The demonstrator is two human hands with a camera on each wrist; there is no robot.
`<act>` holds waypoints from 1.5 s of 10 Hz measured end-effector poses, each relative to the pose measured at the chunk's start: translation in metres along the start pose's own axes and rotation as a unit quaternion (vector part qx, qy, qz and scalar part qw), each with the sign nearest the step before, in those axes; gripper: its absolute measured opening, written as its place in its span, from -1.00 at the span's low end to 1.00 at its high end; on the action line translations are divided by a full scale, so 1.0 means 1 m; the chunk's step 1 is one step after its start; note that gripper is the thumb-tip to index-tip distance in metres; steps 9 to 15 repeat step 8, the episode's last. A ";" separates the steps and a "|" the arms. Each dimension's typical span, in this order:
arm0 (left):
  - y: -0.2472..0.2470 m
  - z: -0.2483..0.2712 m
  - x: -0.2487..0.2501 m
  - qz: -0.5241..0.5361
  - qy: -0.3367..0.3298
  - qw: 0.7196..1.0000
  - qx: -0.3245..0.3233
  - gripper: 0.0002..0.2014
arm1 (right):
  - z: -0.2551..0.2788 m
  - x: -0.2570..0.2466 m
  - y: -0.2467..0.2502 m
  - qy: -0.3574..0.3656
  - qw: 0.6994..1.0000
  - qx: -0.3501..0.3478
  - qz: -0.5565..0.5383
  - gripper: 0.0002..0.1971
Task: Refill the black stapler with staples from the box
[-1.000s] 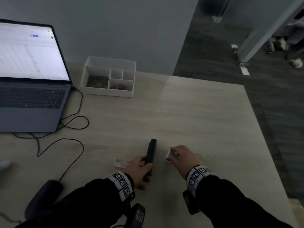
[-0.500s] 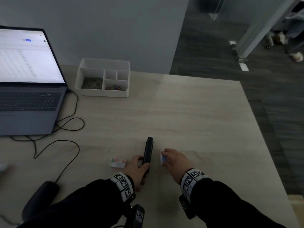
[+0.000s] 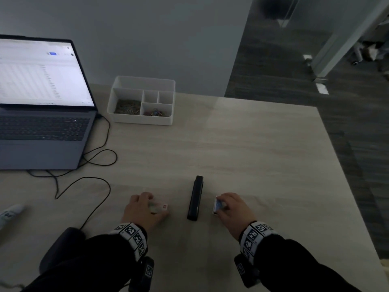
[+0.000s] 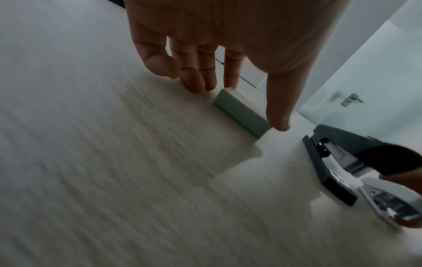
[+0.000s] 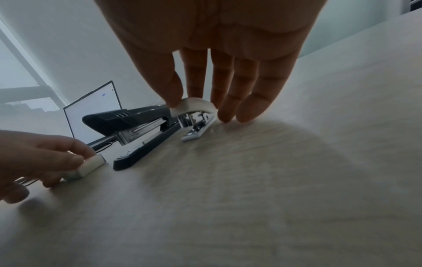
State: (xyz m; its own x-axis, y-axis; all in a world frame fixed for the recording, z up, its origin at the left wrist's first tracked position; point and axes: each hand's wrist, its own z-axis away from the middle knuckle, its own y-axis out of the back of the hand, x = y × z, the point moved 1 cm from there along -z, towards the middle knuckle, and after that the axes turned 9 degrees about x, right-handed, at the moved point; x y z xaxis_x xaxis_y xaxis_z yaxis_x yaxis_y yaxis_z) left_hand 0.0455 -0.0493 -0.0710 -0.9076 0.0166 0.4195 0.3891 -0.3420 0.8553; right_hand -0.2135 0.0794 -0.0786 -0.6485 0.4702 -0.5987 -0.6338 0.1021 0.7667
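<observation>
Black stapler (image 3: 195, 198) lies shut on the worktop (image 3: 252, 154) between both hands: left hand (image 3: 141, 211) pinches the staple box (image 3: 160, 207), right hand (image 3: 233, 209) pinches a small white stapler (image 5: 194, 112). Rigid, moderately heavy; grasp its rear sides.

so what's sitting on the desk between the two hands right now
The black stapler lies between the left hand, on the staple box, and the right hand; clearest in the head view.

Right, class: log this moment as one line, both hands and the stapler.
left hand: pinches staple box | right hand: pinches small white stapler | black stapler: on table, between hands, untouched
</observation>
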 end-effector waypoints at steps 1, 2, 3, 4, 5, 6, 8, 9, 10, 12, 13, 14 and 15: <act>-0.002 -0.003 0.006 -0.001 -0.057 0.998 -0.012 -0.49 | 0.003 0.004 0.001 -0.002 1.000 0.002 -0.005 -0.65; -0.001 -0.010 0.019 -0.023 -0.124 0.991 -0.046 -0.43 | 0.004 0.007 0.004 -0.011 1.000 -0.012 -0.001 -0.64; -0.003 -0.019 0.033 -0.046 -0.176 0.979 -0.088 -0.39 | 0.003 0.008 0.005 -0.019 1.000 -0.022 -0.002 -0.64; -0.004 -0.021 0.040 -0.070 -0.209 0.969 -0.115 -0.37 | 0.003 0.006 0.005 -0.023 0.999 -0.025 0.001 -0.64; -0.003 -0.018 0.039 -0.072 -0.209 0.968 -0.115 -0.36 | 0.003 0.004 0.007 -0.022 0.999 -0.025 0.003 -0.63; 0.007 -0.011 0.037 -0.045 -0.171 0.979 -0.097 -0.36 | 0.006 0.001 0.016 -0.027 0.999 -0.018 -0.010 -0.65; 0.028 0.007 0.018 0.039 -0.092 0.994 -0.049 -0.45 | 0.015 -0.009 0.040 -0.042 0.997 0.043 -0.042 -0.70; 0.028 0.007 0.018 0.039 -0.092 0.994 -0.049 -0.45 | 0.015 -0.009 0.040 -0.042 0.997 0.043 -0.042 -0.70; 0.028 0.007 0.018 0.039 -0.092 0.994 -0.049 -0.45 | 0.015 -0.009 0.040 -0.042 0.997 0.043 -0.042 -0.70; 0.028 0.007 0.018 0.039 -0.092 0.994 -0.049 -0.45 | 0.015 -0.009 0.040 -0.042 0.997 0.043 -0.042 -0.70; 0.028 0.007 0.018 0.039 -0.092 0.994 -0.049 -0.45 | 0.015 -0.009 0.040 -0.042 0.997 0.043 -0.042 -0.70; 0.028 0.007 0.018 0.039 -0.092 0.994 -0.049 -0.45 | 0.015 -0.009 0.040 -0.042 0.997 0.043 -0.042 -0.70; 0.028 0.007 0.018 0.039 -0.092 0.994 -0.049 -0.45 | 0.015 -0.009 0.040 -0.042 0.997 0.043 -0.042 -0.70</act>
